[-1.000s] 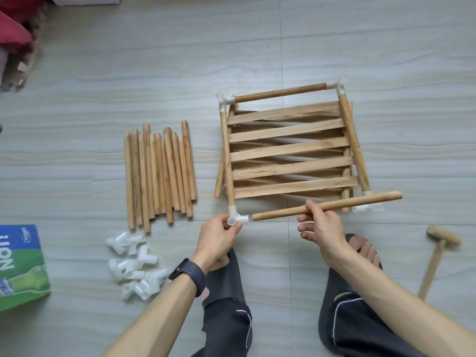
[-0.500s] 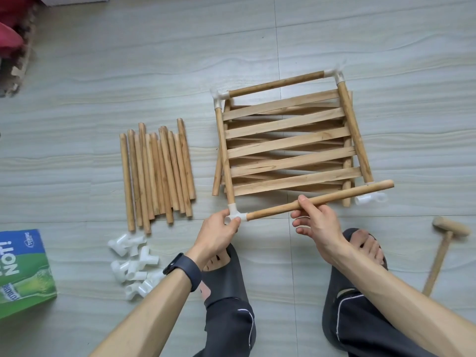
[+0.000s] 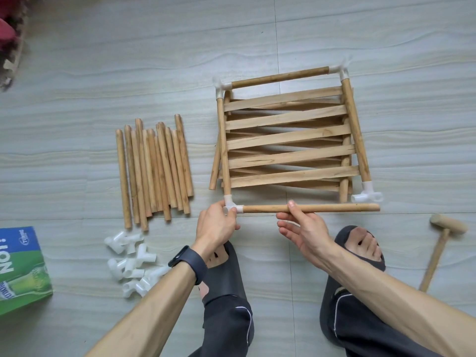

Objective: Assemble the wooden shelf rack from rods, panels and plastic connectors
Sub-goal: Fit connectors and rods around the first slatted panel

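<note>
Here the fourth side of the square frame is being closed; the left hand (image 3: 216, 225) pinches the near-left connector (image 3: 230, 206) between thumb and fingers, and the right hand (image 3: 301, 228) holds the front rod (image 3: 322, 208) with one fingertip on top and the rest loosely spread beneath. The rod's left end sits in that connector; its right end is free, lying just in front of the near-right connector (image 3: 368, 194) and not in any socket. The slatted panels (image 3: 288, 135) lie stacked under the frame. Next, I judge, the free end must be lined up with the socket that faces left, which probably means easing that corner outward, since the rod overshoots it; then a firm push, or a tap from the mallet (image 3: 448, 228). Spare rods (image 3: 154, 171) and loose connectors (image 3: 131, 261) wait to the left.
</note>
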`<state>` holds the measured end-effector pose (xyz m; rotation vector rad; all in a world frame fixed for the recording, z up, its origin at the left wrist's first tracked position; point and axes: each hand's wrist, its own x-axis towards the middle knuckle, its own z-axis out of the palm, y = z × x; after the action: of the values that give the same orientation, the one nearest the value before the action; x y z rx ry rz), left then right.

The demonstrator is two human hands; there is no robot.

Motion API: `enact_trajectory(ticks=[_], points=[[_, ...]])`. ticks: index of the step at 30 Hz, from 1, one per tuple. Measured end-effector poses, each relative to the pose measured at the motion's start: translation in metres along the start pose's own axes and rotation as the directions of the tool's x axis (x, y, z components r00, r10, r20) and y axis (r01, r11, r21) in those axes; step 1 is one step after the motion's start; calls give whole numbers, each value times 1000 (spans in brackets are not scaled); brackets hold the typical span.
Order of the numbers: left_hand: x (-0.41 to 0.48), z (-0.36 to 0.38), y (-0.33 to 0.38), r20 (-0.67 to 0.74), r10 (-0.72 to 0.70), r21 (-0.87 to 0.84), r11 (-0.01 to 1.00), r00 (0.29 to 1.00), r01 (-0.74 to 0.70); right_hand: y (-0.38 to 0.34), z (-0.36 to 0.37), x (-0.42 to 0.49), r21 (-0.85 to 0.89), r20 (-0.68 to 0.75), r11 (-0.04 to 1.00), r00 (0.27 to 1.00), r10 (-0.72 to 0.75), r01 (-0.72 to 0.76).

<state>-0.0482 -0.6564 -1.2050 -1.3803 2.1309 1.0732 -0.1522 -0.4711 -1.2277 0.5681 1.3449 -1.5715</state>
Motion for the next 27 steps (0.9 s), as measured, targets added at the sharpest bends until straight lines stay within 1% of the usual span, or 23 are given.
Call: enact_trajectory(ticks=[1,3,5,7,8,10,11,13,14,15,16,17,18,19,20,21,23,24,25,27], points=[[0,-1,0,3,19,43,999,1000,-19,-3,1,2,1,7,1000,1000,5,-5],[1,-4,-3,31,58,186,981,998,-63,-7,2,5,-5,38,999,999,36,-35],[5,-11,-2,70,55,333,940,996,-75,-9,1,5,-17,75,996,993,87,-86],[7,-16,4,69,72,415,905,995,-94,-11,-2,4,-19,106,993,987,117,-116],[6,-17,9,42,116,450,885,992,-123,-14,-5,3,-37,119,992,985,126,-122],[1,-16,24,-10,267,521,824,964,-223,-23,-14,0,-131,131,981,978,161,-143],[-1,-15,33,-2,357,551,780,934,-297,-28,-21,-3,-211,129,965,975,183,-153],[1,-10,56,92,506,597,661,858,-454,-39,-40,-10,-355,120,924,973,197,-143],[3,-5,68,153,557,607,598,816,-522,-45,-52,-14,-379,101,918,980,171,-121],[6,2,80,213,599,612,534,772,-583,-52,-66,-18,-353,58,932,992,108,-81],[8,10,92,270,636,617,462,723,-637,-59,-80,-22,-295,-21,955,1000,3,-9],[10,20,104,324,667,624,382,671,-682,-68,-94,-23,-241,-136,966,983,-125,90],[12,30,115,372,686,631,307,625,-712,-77,-108,-23,-229,-272,955,929,-250,190],[14,40,126,405,692,635,257,597,-728,-87,-119,-21,-255,-386,932,856,-343,258],[17,49,135,416,690,636,244,592,-732,-96,-127,-17,-295,-444,914,807,-390,279],[21,57,144,407,686,642,255,603,-723,-104,-133,-13,-328,-444,908,806,-392,261],[30,67,158,355,692,674,276,628,-685,-114,-134,-2,-356,-321,922,906,-276,155],[33,70,163,335,700,698,266,631,-665,-117,-133,4,-369,-248,923,945,-211,109],[36,73,166,330,708,718,241,625,-653,-118,-131,10,-390,-184,917,968,-168,85],[39,76,167,353,724,744,168,593,-647,-119,-124,21,-439,-99,896,987,-128,73]])
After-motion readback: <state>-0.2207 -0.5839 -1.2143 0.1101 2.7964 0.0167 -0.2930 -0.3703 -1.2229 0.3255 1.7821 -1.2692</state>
